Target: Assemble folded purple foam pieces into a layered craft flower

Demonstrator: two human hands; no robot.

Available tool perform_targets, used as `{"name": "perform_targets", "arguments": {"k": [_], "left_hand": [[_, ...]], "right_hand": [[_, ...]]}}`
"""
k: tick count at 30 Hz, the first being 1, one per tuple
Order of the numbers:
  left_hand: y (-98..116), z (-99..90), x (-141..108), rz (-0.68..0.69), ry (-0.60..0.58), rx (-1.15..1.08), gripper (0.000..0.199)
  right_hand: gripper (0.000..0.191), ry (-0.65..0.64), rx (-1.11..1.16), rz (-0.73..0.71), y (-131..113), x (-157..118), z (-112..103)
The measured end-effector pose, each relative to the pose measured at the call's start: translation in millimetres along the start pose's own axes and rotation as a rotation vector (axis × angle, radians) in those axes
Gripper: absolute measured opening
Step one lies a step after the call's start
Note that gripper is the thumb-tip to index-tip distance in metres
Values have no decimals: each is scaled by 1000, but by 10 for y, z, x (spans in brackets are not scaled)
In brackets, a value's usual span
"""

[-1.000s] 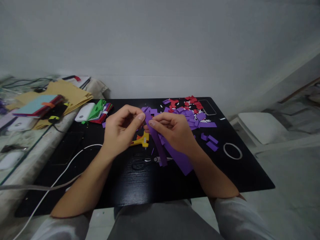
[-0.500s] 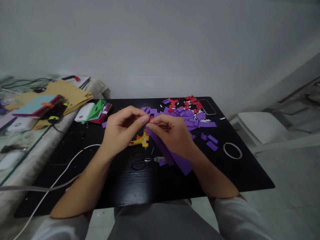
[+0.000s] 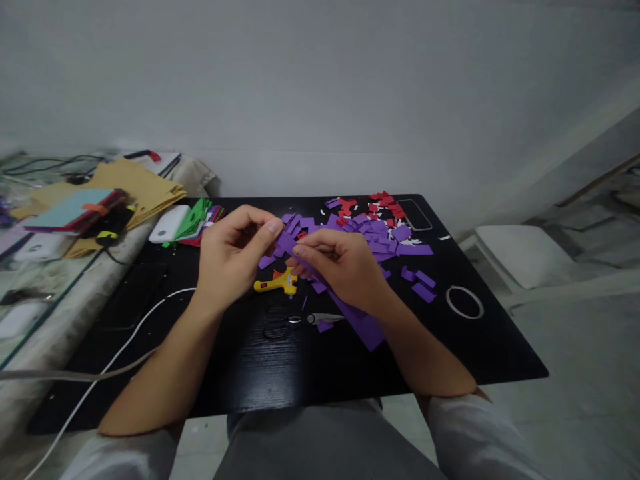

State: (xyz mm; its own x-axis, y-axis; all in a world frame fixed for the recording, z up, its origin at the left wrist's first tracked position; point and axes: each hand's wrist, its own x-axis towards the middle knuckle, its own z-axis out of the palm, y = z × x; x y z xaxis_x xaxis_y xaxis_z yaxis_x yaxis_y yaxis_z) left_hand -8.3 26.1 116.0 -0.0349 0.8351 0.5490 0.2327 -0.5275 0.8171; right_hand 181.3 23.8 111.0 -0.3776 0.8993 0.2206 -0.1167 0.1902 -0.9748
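Observation:
A purple paper strip [image 3: 286,241] runs between my hands, slanting down to the right beneath my right wrist. At its upper left end, my left hand [image 3: 233,257] pinches with thumb and forefinger. My right hand [image 3: 345,267] grips the same strip a little lower, between thumb and fingers. Behind and below my hands lies a yellow glue gun [image 3: 277,283], its tip hidden by my right fingers. Nearer me are scissors [image 3: 325,319] with dark handles and a purple scrap beside the blade.
Purple cut pieces [image 3: 375,233] and red pieces [image 3: 387,203] are heaped at the back right of the black table [image 3: 250,373]. A pale ring [image 3: 465,302] lies at the right. On the left are green strips [image 3: 196,220], a white cable [image 3: 130,333] and yellow envelopes [image 3: 135,190].
My left hand has drawn a short way left, apart from my right fingers, and a length of purple strip now shows between them. My right hand has stayed nearly in place.

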Motion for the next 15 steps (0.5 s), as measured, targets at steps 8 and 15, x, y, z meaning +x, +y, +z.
{"name": "perform_targets", "arguments": {"k": [8, 15], "left_hand": [[30, -73, 32, -1, -214, 10, 18], [-4, -149, 44, 4, -163, 52, 15]], "right_hand": [[25, -2, -104, -38, 22, -1, -28], [26, -120, -37, 43, -23, 39, -106]]}}
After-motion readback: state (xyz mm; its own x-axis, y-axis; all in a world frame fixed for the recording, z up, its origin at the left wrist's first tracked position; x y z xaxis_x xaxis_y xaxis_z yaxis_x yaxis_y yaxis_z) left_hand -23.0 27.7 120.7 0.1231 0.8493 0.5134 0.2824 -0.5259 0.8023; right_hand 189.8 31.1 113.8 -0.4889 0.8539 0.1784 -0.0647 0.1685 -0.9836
